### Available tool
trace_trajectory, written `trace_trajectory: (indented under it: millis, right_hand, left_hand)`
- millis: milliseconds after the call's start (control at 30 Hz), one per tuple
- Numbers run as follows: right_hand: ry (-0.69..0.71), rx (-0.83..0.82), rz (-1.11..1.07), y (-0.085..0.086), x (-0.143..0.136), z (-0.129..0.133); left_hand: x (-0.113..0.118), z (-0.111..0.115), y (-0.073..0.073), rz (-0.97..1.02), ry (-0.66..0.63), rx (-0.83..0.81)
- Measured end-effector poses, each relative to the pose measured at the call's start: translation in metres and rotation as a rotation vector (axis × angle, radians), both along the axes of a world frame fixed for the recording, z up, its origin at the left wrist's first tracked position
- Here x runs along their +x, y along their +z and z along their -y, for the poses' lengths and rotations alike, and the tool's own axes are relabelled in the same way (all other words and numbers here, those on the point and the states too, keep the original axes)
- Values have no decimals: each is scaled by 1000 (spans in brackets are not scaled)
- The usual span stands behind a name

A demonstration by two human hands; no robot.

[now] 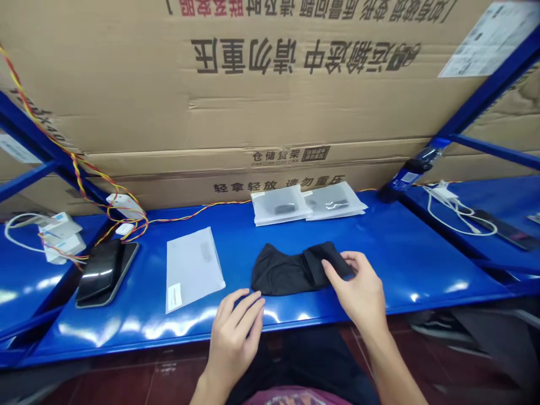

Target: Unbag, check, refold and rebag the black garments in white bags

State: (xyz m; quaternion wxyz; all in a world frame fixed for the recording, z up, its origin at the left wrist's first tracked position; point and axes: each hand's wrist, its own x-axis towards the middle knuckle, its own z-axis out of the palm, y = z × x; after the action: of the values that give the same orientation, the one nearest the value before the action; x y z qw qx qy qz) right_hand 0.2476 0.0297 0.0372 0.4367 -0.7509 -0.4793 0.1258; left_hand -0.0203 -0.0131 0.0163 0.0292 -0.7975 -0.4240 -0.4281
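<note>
A piece of folded black cloth (287, 275) lies on the blue shelf; its exact kind does not show. At its right end, my right hand (361, 289) grips the fabric, thumb on top and fingers behind the edge. My left hand (236, 332) is at the lower left corner of the cloth, fingers stretched out and holding nothing. Whether those fingertips touch the fabric I cannot tell. Left of the cloth is a flat frosted plastic bag (194, 267) with a small white label.
Stacked frosted bags with dark contents (282, 205) lie at the back against a large cardboard box (270, 112). A dark drink bottle (407, 177) stands at the back right. Black phones (101, 270), white chargers (63, 236) and twisted wires (78, 169) occupy the left.
</note>
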Motion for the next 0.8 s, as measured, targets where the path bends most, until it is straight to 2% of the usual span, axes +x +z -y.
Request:
trace_trajectory:
  millis: [67,133,200,333,400,533,633,700,800]
  right_hand:
    - [-55,108,63,12,-13,1]
    - [7,236,164,15,-34,3]
    - [168,317,275,9,-60,8]
    - [532,275,420,-13,-94,18]
    - [598,306,402,-18,-96,22]
    - [536,404,394,-14,-81,17]
    - [692,287,526,-15,-72,9]
    - [788,189,587,-19,-66,7]
    - [860,123,602,-25,-57,14]
  left_hand:
    - [7,-2,0,9,-31,-29]
    - [14,-3,2,31,-57,-52]
    - [18,-4,6,65,-55,-58]
    - [4,-7,16,130,78,-4]
    - [-12,-13,19,124,200,3]
    - [-43,-40,16,11,504,-55]
    - [-55,-63,10,-157,677,-160]
    - [-59,-74,8,-292,701,-229]
    - [-60,-77,10,-412,636,-269]
